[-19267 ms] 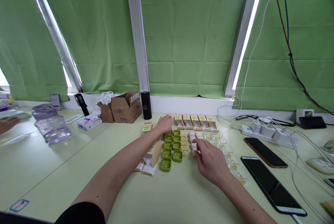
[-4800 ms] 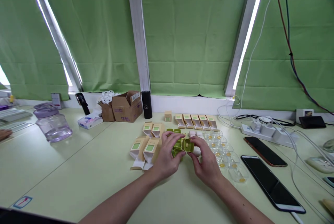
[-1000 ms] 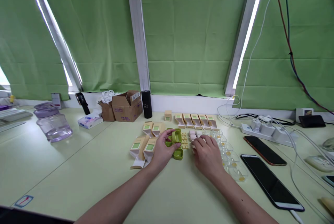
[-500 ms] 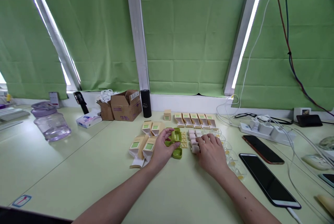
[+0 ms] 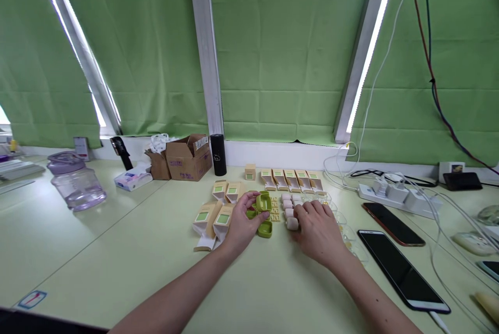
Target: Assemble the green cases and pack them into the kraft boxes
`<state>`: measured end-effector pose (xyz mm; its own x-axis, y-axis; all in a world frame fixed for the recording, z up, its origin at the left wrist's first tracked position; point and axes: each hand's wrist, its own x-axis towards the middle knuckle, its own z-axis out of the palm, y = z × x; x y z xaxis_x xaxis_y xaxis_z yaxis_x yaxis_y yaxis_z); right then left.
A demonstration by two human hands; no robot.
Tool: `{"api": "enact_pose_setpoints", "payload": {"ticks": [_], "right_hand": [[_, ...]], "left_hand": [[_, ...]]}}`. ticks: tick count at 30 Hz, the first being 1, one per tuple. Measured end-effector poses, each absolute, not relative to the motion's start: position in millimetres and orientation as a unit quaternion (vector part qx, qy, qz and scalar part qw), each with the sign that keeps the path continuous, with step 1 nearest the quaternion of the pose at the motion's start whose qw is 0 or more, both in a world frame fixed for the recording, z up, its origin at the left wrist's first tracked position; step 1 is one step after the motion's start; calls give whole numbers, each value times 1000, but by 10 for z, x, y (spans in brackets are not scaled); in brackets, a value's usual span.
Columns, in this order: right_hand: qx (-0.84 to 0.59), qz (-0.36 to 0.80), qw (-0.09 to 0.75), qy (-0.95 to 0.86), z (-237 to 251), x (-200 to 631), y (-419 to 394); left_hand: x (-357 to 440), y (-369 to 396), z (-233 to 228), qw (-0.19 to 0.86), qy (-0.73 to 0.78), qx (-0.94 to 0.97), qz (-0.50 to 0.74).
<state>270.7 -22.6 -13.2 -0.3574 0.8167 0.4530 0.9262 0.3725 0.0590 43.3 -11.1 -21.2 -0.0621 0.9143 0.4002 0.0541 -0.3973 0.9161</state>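
My left hand (image 5: 245, 219) grips an open green plastic case (image 5: 264, 201) between thumb and fingers, its hollow facing me. A second green case part (image 5: 265, 229) sits on the table just below it. My right hand (image 5: 317, 227) is beside two columns of pale pink rounded blocks (image 5: 289, 213); its fingers are curled down, and what the tips hold, if anything, is hidden. Small yellow pieces (image 5: 275, 209) lie in rows between the hands. Clear plastic shells (image 5: 353, 245) with yellow spots are partly behind my right hand.
Opened cartons with green labels (image 5: 206, 217) lie left of my left hand. More cartons (image 5: 290, 180) line up behind, near a closed small box (image 5: 250, 171). Two phones (image 5: 401, 266) and a power strip (image 5: 397, 194) with cables are at the right; a water jug (image 5: 76, 183) stands left.
My right hand has shifted slightly right and toward me, showing more of the nearest pink block. My left hand and the green case have stayed in place.
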Motion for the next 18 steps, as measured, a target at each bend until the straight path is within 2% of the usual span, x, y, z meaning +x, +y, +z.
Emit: {"api": "enact_pose_setpoints", "payload": {"ticks": [6, 12, 15, 18], "right_hand": [[-544, -163, 88, -819, -118, 2814, -236], [-553, -123, 60, -822, -66, 2800, -236], [-554, -61, 108, -823, 9, 2842, -233], [-539, 76, 244, -803, 74, 2894, -197]], "left_hand": [[421, -85, -235, 353, 423, 586, 594], [411, -73, -250, 345, 425, 584, 600], [416, -84, -240, 353, 421, 581, 600], [419, -87, -234, 359, 418, 578, 602]]}}
